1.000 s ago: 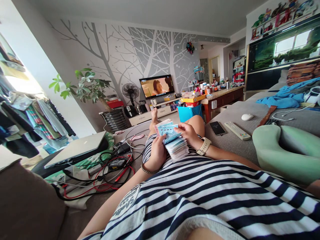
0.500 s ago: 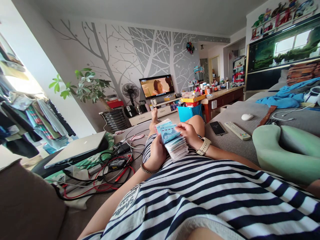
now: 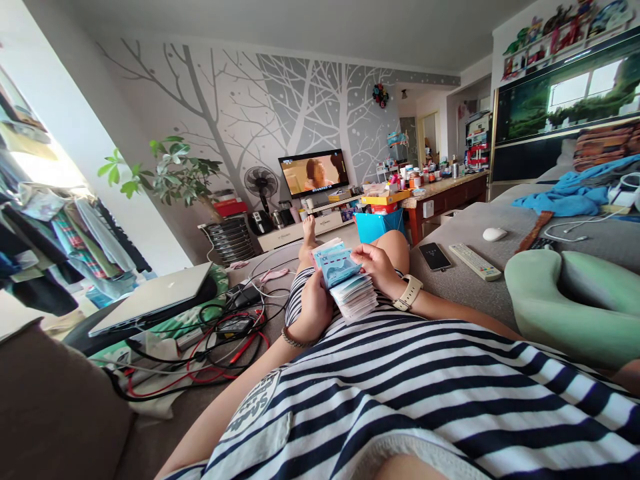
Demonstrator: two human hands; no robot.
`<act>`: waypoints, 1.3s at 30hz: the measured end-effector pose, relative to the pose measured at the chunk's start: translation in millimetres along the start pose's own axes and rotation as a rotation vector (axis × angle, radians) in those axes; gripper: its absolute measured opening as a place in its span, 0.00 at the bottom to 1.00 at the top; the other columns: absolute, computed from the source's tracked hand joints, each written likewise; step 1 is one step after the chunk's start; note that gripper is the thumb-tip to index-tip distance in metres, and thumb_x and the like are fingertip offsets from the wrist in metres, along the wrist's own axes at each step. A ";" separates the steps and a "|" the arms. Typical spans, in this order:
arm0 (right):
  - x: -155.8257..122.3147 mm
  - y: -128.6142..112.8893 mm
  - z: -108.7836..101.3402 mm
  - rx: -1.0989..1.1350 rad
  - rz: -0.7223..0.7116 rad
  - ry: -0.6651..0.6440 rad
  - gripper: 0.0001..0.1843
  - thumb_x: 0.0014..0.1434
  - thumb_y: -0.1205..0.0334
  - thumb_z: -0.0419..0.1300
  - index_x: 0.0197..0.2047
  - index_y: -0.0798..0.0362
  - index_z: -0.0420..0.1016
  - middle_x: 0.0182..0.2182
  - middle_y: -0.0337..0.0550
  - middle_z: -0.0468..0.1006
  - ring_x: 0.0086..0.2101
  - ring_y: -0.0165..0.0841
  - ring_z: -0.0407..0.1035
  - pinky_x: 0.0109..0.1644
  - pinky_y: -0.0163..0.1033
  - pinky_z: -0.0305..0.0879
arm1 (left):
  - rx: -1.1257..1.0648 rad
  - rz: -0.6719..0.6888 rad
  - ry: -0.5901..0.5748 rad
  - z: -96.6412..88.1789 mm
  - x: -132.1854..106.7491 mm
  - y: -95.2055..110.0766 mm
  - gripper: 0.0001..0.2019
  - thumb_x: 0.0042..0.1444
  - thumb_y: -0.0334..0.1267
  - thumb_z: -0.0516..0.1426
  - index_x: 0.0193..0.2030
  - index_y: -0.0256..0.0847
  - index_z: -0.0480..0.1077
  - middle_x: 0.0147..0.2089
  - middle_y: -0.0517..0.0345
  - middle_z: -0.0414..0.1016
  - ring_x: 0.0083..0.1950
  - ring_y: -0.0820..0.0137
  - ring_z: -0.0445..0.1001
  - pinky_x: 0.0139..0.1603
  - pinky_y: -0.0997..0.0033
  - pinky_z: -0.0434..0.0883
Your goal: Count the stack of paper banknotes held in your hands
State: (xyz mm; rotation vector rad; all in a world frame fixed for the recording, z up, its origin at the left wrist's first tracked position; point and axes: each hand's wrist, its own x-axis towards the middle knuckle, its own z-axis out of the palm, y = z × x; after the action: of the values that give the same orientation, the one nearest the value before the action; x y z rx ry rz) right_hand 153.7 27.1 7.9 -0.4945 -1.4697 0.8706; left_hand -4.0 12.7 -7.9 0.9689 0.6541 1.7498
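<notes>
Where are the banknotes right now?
In the head view, the banknotes are just below and right of centre, held between the left hand and the right hand, in front of the striped clothing.

No wording or number could be read clearly. The television (image 3: 314,172) bore a pale line of subtitles along its bottom edge and a small mark in its upper left corner, both too small to make out. A round patch (image 3: 255,403) on the striped shirt (image 3: 425,373) carried bold dark characters, slanted and illegible. Faint lettering ran across the white cabinet (image 3: 285,237) below the television. The laptop (image 3: 153,300) lid showed one small pale mark, the phone (image 3: 434,256) screen tiny light signs, and the blue banknotes (image 3: 341,269) blurred print
</notes>
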 end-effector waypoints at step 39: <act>-3.1 -7.4 1.7 0.020 0.050 -0.012 0.18 0.52 0.44 0.63 0.31 0.52 0.72 0.25 0.36 0.67 0.27 0.30 0.59 0.32 0.36 0.55 | 0.032 -0.016 0.009 -2.2 -0.2 0.5 0.08 0.50 0.41 0.65 0.29 0.42 0.72 0.24 0.61 0.70 0.30 0.68 0.72 0.31 0.70 0.71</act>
State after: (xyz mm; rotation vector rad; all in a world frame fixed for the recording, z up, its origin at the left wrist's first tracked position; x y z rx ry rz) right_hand 153.9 19.9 11.7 -0.5137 -1.4630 0.9286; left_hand -6.2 12.2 -8.7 0.9762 0.6959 1.7347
